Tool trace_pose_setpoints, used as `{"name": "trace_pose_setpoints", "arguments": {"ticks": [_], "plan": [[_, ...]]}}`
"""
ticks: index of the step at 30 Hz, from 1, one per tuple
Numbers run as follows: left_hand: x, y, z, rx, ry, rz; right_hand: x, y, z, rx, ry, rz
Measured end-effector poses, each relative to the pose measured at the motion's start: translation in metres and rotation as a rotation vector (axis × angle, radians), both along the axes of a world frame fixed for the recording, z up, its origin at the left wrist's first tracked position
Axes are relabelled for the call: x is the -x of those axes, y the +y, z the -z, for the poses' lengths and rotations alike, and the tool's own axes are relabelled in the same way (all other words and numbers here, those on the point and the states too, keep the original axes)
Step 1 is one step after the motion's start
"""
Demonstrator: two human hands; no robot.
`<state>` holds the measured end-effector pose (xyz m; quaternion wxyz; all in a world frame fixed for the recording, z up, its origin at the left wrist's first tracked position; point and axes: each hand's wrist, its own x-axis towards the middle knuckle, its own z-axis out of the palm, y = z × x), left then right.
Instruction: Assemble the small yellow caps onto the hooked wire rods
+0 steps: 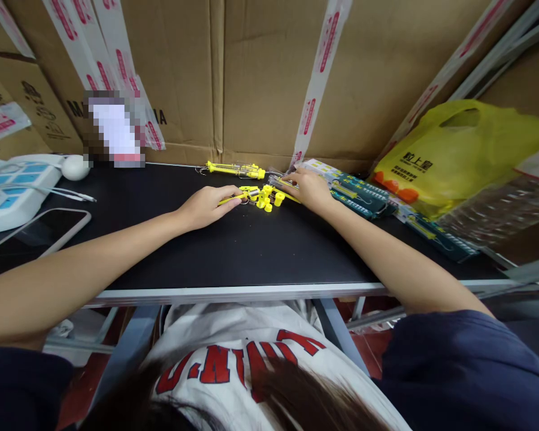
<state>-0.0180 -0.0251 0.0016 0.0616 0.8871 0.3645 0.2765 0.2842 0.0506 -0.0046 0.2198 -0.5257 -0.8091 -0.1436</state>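
Observation:
Pinched between the thumb and fingers of my left hand (pixel 206 206) is a thin yellow rod (pixel 230 200), its far end by the heap. Small yellow plastic parts (pixel 268 197) lie loose on the black table (pixel 251 251) between my hands. My right hand (pixel 313 188) rests low at the heap's right side, fingers curled over some thin pieces (pixel 276 181); what its fingertips grip is hidden. Behind the heap lies a long yellow piece with metal rods and wire hooks (pixel 233 170).
Dark green printed packs (pixel 354 194) lie right of my right hand, beside a yellow plastic bag (pixel 453 155). On the left are a phone (pixel 40 233), a white power strip (pixel 22 185) with cables and a white round object (pixel 75 167). Taped cardboard boxes (pixel 260 78) stand behind.

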Motion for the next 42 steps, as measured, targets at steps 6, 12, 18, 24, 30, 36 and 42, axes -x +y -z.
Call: {"name": "trace_pose_setpoints", "arguments": {"ticks": [6,12,18,24,30,36,42], "plan": [[0.0,0.001,0.001,-0.004,-0.026,0.014,0.014,-0.023,-0.015,-0.073,0.267,-0.204],[-0.002,-0.002,-0.001,-0.02,-0.074,0.041,0.047,-0.065,-0.018,0.181,0.413,-0.594],[-0.003,-0.005,-0.002,0.05,-0.126,0.094,0.058,-0.075,-0.009,0.312,0.48,-0.618],[-0.005,-0.001,0.0,0.35,-0.371,0.149,0.055,-0.069,-0.009,0.405,0.614,-0.639],[-0.003,0.004,0.001,0.445,-0.492,0.154,0.056,-0.072,-0.009,0.416,0.593,-0.649],[-0.012,-0.007,0.0,0.209,-0.328,0.173,0.058,-0.078,-0.009,0.398,0.551,-0.636],[-0.02,-0.017,0.001,0.139,-0.22,0.144,0.06,-0.082,-0.011,0.325,0.481,-0.648]]}}
